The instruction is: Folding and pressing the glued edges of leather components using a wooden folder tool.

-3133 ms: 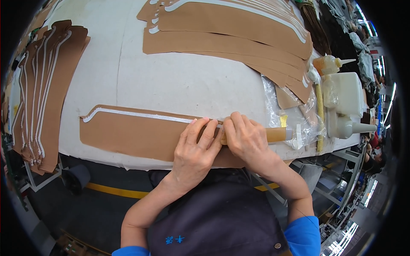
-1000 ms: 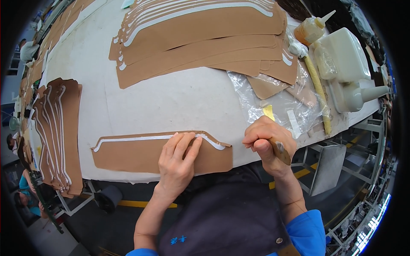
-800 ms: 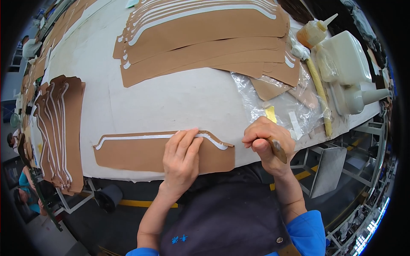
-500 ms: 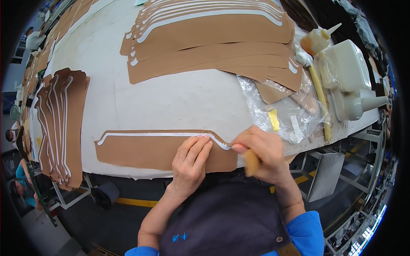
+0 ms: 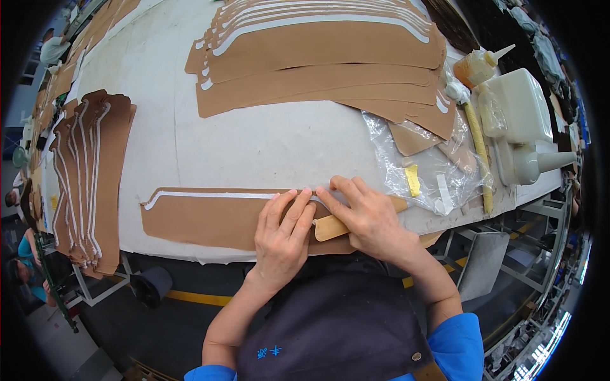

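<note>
On the far left of the desk, a fanned stack of brown pieces with white edge strips hangs over the left edge. Near the front edge, a single long brown leather-like strip lies flat, a white band running along its far edge. Left hand rests palm down on the right end of this strip, fingers extended and pressed flat, fingertips at the white band; it grips nothing. Just right of it and touching, the right hand lies over the strip's right end, fingers reaching to the band, and clasps a flat tan wooden tool whose blade shows beneath the palm. Farther back, a second spread of brown strips with white edging lies across the desk. Right of the hands, a crumpled clear plastic bag holds small yellow and white scraps. At the far right stand a squeeze bottle with nozzle and a white plastic jug.
</note>
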A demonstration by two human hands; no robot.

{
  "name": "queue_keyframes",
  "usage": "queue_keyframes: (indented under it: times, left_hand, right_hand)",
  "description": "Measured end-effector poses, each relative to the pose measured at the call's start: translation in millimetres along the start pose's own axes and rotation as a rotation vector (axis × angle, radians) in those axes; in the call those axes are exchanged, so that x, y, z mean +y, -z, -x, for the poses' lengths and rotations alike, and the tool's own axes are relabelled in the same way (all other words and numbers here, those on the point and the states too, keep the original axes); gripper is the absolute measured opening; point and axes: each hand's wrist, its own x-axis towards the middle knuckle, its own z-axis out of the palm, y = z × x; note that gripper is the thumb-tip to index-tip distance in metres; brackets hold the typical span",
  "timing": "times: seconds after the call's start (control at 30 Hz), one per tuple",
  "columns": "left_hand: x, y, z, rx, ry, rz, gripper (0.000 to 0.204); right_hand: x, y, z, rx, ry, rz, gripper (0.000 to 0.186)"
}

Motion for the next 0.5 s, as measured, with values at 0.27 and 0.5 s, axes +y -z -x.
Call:
queue_keyframes:
  times: [0.27,0.5]
  left_hand:
    - [-7.5,10.4,-8.9,-0.112,-0.055,0.039,0.043]
    - [-13.7,0.1,6.7,0.05,0.075,0.182,0.032]
  right_hand:
    - [-0.1,0.8,-2.3,-0.006,0.057,0.016,0.059]
    - [-1.8,-2.4,-3.7,-0.012,0.086,0.097,0.057]
